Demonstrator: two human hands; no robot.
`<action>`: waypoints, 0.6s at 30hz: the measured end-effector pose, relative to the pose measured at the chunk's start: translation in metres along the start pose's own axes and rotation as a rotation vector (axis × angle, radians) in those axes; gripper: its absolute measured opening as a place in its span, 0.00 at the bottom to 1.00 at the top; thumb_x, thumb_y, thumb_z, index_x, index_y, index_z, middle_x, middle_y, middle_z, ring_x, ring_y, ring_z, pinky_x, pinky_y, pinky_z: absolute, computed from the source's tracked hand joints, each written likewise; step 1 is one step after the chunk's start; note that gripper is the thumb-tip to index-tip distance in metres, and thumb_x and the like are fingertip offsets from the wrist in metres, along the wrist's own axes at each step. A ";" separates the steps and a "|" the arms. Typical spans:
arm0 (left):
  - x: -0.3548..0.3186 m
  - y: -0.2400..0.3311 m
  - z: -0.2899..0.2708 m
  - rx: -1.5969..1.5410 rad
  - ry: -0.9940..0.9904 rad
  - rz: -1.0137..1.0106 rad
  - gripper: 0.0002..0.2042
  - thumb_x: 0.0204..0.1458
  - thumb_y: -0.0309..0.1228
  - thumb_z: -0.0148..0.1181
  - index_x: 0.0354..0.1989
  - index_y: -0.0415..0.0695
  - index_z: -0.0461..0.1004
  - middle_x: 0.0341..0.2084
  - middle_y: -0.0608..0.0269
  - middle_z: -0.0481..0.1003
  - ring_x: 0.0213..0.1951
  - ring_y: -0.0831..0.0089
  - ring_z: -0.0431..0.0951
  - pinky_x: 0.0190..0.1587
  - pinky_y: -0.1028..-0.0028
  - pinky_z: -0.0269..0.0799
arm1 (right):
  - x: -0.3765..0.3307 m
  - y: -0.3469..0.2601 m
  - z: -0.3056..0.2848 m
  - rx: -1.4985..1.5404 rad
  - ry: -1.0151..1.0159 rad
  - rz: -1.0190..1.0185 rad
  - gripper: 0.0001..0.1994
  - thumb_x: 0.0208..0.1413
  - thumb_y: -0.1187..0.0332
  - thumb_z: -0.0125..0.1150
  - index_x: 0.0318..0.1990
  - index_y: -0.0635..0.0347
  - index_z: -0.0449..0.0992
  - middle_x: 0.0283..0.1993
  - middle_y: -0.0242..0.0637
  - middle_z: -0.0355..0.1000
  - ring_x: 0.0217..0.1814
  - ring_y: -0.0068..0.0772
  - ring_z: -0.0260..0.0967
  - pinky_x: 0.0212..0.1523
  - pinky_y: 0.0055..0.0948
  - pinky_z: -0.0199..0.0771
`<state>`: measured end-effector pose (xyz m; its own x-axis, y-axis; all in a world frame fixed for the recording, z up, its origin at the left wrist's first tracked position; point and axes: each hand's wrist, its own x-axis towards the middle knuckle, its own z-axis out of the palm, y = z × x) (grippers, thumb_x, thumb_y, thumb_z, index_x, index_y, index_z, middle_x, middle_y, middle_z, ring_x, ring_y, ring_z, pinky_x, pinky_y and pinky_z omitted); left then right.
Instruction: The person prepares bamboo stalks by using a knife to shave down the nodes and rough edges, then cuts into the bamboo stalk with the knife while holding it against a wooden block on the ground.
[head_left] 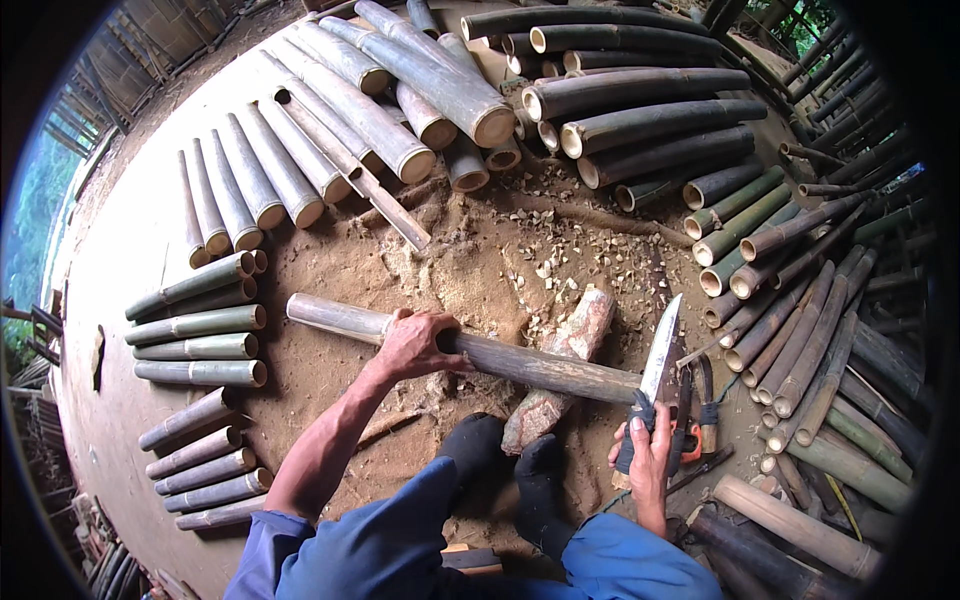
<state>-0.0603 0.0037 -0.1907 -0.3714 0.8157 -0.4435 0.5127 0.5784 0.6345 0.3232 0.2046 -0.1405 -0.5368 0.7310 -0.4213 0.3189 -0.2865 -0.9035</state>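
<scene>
My left hand (412, 343) is closed around a weathered grey-brown bamboo length (535, 366), left of its middle. The bamboo lies slantwise, its right part resting across a short rough-barked log (580, 330) on the ground. In my right hand (650, 450) is a large knife (660, 350), held by its dark wrapped handle. Its pale blade points up and away, beside the bamboo's right end. I cannot tell whether the blade touches the bamboo. My dark-covered feet (478, 445) are close to the log's near end.
Bamboo sections lie in rows at the left (200, 372), far side (370, 125) and far right (660, 140). More bamboo (810, 350) is heaped at the right. Beside my right hand are a tool with an orange part (692, 443) and another wrapped handle (709, 425). Chips (560, 255) litter the dirt.
</scene>
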 end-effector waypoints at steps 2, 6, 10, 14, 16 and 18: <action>0.004 -0.012 -0.001 -0.412 -0.002 -0.070 0.35 0.58 0.63 0.66 0.61 0.44 0.79 0.56 0.52 0.82 0.60 0.56 0.81 0.67 0.47 0.71 | -0.002 0.001 -0.001 0.035 0.003 0.023 0.22 0.76 0.56 0.56 0.68 0.53 0.61 0.34 0.39 0.72 0.20 0.28 0.72 0.20 0.28 0.73; -0.011 -0.042 -0.034 -0.238 0.166 0.062 0.45 0.53 0.64 0.71 0.72 0.44 0.69 0.64 0.48 0.76 0.67 0.52 0.75 0.69 0.45 0.70 | -0.008 -0.006 0.007 0.090 0.001 0.012 0.21 0.75 0.57 0.59 0.66 0.55 0.61 0.33 0.38 0.72 0.20 0.28 0.72 0.20 0.28 0.74; -0.042 -0.049 -0.026 0.453 0.112 0.010 0.51 0.33 0.53 0.86 0.70 0.47 0.71 0.59 0.51 0.76 0.68 0.52 0.70 0.74 0.47 0.57 | -0.012 -0.012 0.024 0.134 -0.034 0.030 0.17 0.74 0.59 0.62 0.56 0.58 0.64 0.33 0.37 0.71 0.21 0.27 0.72 0.22 0.28 0.74; -0.038 -0.036 -0.012 0.346 0.323 0.104 0.54 0.28 0.49 0.89 0.70 0.49 0.69 0.66 0.51 0.69 0.73 0.50 0.62 0.75 0.46 0.53 | -0.011 -0.006 0.025 0.134 -0.062 0.012 0.17 0.73 0.59 0.62 0.55 0.60 0.66 0.33 0.36 0.72 0.22 0.26 0.72 0.24 0.27 0.75; -0.017 0.012 -0.003 0.327 0.181 0.173 0.56 0.30 0.48 0.88 0.74 0.51 0.65 0.70 0.51 0.65 0.76 0.49 0.58 0.76 0.44 0.52 | -0.009 -0.005 0.015 0.093 0.018 -0.053 0.16 0.73 0.60 0.62 0.55 0.60 0.67 0.33 0.35 0.72 0.23 0.26 0.72 0.24 0.26 0.74; -0.004 0.043 0.017 0.354 0.127 0.275 0.56 0.31 0.49 0.87 0.74 0.50 0.64 0.68 0.51 0.68 0.74 0.51 0.62 0.75 0.45 0.55 | -0.003 -0.011 0.009 0.106 0.091 -0.104 0.14 0.73 0.60 0.61 0.55 0.59 0.68 0.33 0.35 0.72 0.22 0.26 0.72 0.24 0.27 0.74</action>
<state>-0.0235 0.0255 -0.1719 -0.2651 0.9444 -0.1944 0.8298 0.3262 0.4528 0.3145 0.2002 -0.1305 -0.4882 0.8118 -0.3203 0.1788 -0.2661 -0.9472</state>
